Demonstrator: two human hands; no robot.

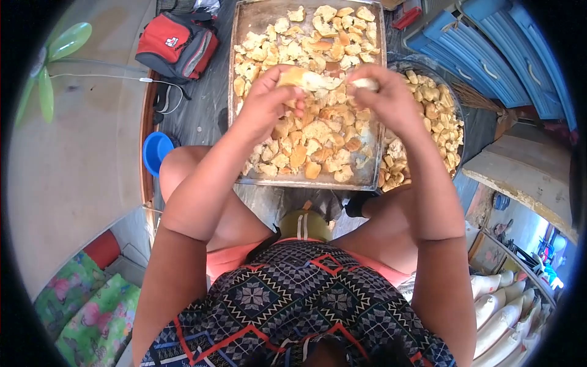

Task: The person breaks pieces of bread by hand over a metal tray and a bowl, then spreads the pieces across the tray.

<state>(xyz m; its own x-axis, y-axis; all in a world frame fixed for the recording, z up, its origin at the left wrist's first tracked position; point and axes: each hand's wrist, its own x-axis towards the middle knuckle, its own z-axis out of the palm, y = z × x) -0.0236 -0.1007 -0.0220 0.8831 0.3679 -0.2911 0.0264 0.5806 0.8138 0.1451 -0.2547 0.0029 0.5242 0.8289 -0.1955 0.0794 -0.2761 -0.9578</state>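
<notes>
Now, over my feed, I read the step as tearing bread (299,77) above the tray (260,18): my left hand (263,104) curls half-closed around it, my right hand (388,98) pinches a pale piece (367,84). Next calls for a steady left hold, gentle right pull.

A blue drawer unit (489,70) with pale handles stands by a dark grey, streaked floor (205,116). Near the drawer unit, on the camera's side, juts a worn wooden ledge (520,174); farther from it glares bluish-white light (541,231). Well across from the drawer unit spreads a pale panel (92,153) edged in reddish-brown wood.
</notes>
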